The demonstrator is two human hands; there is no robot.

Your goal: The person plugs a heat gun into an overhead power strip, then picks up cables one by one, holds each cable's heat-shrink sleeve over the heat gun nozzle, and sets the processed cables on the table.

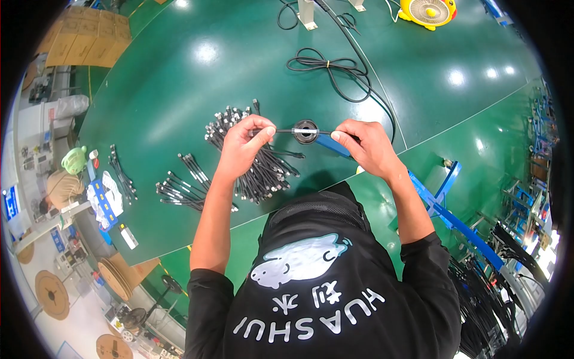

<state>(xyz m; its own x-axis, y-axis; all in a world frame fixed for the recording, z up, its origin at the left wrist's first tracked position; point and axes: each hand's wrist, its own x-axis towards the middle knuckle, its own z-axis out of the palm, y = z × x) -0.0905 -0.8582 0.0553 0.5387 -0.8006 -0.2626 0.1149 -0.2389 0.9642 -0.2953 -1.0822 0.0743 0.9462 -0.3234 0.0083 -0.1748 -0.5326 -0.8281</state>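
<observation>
A short black cable [285,130] is stretched level between my two hands, with a pale label or sleeve [306,131] around its middle. My left hand [244,143] pinches one end between thumb and fingers. At the other side, my right hand [369,146] is closed on the cable too. Directly behind or beneath the pale part sits a round black ring-shaped nozzle [306,140]; whether the cable touches it, I cannot tell. A large heap of short black cables with metal plugs [263,176] lies under and beside my left hand.
Smaller cable bundles [182,192] lie left of my left forearm on the green table [179,102]. A coiled black cord [329,64] and a yellow fan [428,12] are toward the far side. A blue metal frame [454,221] stands at the right.
</observation>
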